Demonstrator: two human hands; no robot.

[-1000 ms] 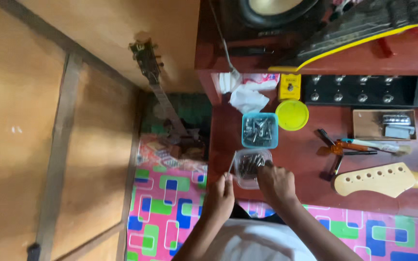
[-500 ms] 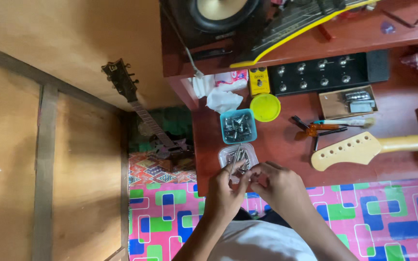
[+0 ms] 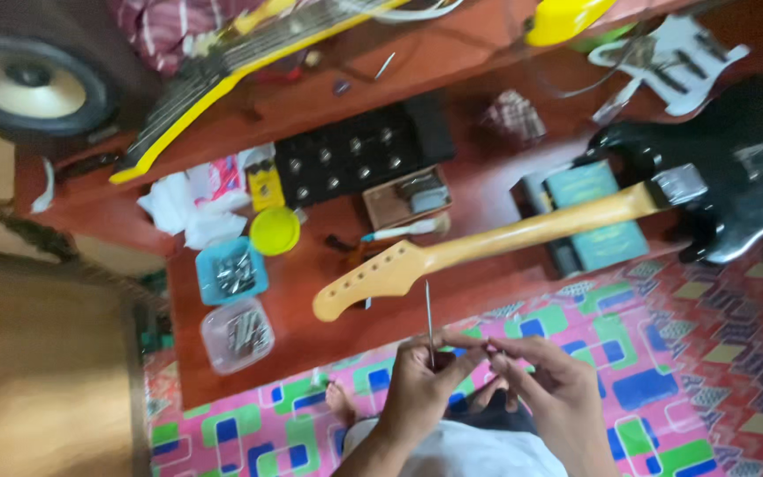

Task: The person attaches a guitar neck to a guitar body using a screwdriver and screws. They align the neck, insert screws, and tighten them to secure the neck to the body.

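My left hand pinches a thin metal rod that points up toward the pale wooden guitar neck. My right hand meets the left at the fingertips and holds a small dark part that I cannot make out. Both hands hover over my lap, just in front of the red-brown table's edge. The neck lies across the table and joins a black guitar body at the right.
A clear tub and a blue tub of small metal parts sit at the table's left, beside a yellow-green lid. A black pedal board, a small box, a speaker and a yellow guitar lie behind. A colourful patterned mat covers the floor.
The view has swung right, bringing the guitar body into sight. My hands left the clear tub and now hold the thin rod upright between them over my lap.
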